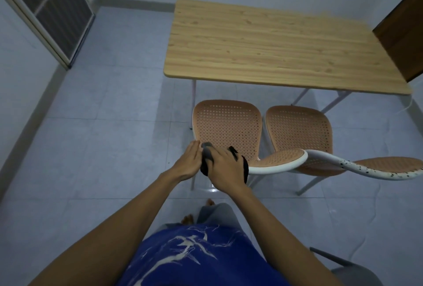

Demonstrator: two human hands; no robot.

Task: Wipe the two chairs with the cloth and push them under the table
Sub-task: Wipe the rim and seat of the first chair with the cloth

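Left hand: the left hand is held flat, its fingers straight and pressed together; it is laid against the left side of the cloth, at the left end of the left chair's backrest. Nothing is gripped by it.
Right hand: the right hand is laid over the cloth from above, with the fingers bent down over it, so the cloth is grasped and pressed onto the top of the backrest.
Cloth: the dark cloth is bunched between the two hands; a further black fold is seen hanging past the right hand on the backrest rim.
Left chair: the left chair is placed in front of the table's near edge, its woven orange seat wholly uncovered by the tabletop; its backrest is touched by both hands through the cloth.
Right chair: the right chair is set just beside the left one, also out from under the table; its white backrest rim is marked with dark specks. It is touched by neither hand.
Table: the wooden table is seen beyond both seats, on thin white legs.
Floor: pale tiles are laid across the room.
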